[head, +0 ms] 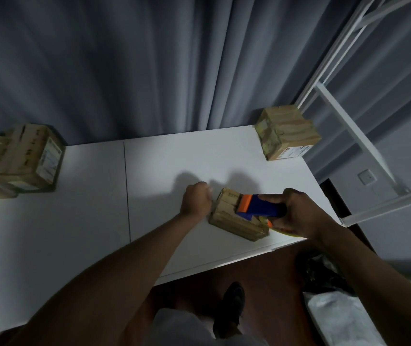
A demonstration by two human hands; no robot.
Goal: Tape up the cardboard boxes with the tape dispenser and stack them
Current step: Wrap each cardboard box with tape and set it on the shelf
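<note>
Tape dispenser (259,207) is gripped in right hand (296,216), laid on top of small cardboard box (234,221) near table (99,208) front edge. Box's far end is braced by clenched left hand (195,199). Risk: box could be skidded off the edge if bracing slips.

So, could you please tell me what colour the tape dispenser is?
Blue with orange parts, head view.

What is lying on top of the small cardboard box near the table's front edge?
The blue and orange tape dispenser sits on the small cardboard box, gripped by the right hand. The box top beneath it is hidden, so any tape there cannot be seen.
</note>
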